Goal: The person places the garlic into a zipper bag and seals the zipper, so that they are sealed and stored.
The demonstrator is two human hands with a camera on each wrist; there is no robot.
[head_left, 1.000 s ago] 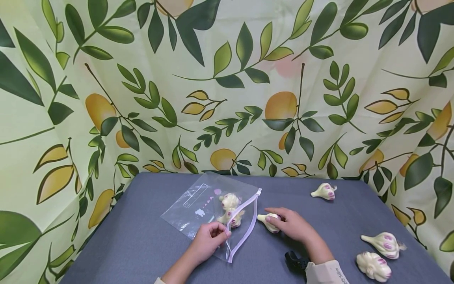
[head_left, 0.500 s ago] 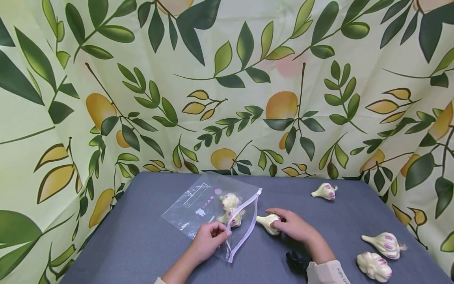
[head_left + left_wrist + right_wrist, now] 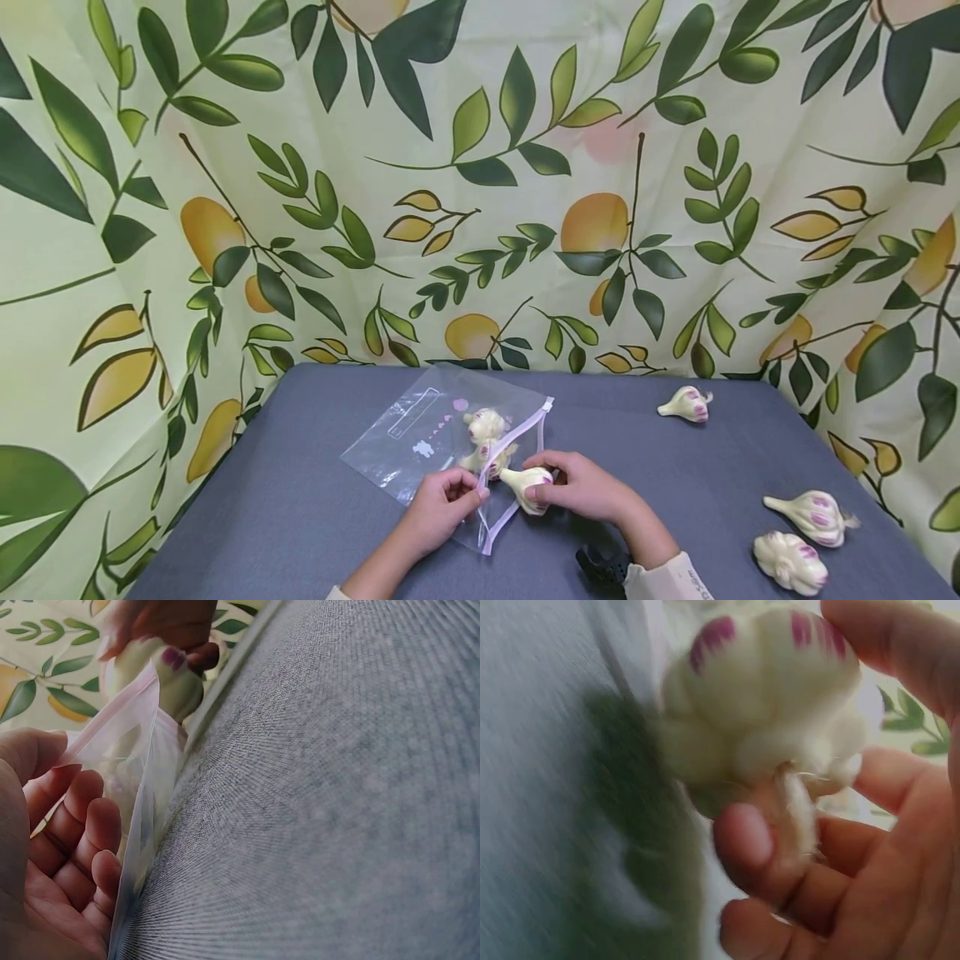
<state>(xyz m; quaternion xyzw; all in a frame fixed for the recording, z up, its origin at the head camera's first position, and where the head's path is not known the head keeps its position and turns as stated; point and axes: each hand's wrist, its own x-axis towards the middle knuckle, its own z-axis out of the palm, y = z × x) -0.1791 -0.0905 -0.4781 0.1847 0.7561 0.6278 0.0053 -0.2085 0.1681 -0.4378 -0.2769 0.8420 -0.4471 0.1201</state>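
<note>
Moving left: right hand [image 3: 577, 487] grips garlic [image 3: 527, 487], now at bag mouth | left hand [image 3: 442, 504] seemingly pinches bag [image 3: 420, 437]

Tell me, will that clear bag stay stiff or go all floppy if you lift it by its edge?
Probably floppy: the clear bag is thin film, and its rim bends where the left hand pinches it. The two garlic bulbs inside would likely slide toward the lowest corner. It may feel slippery too, since the plastic looks glossy.
</note>
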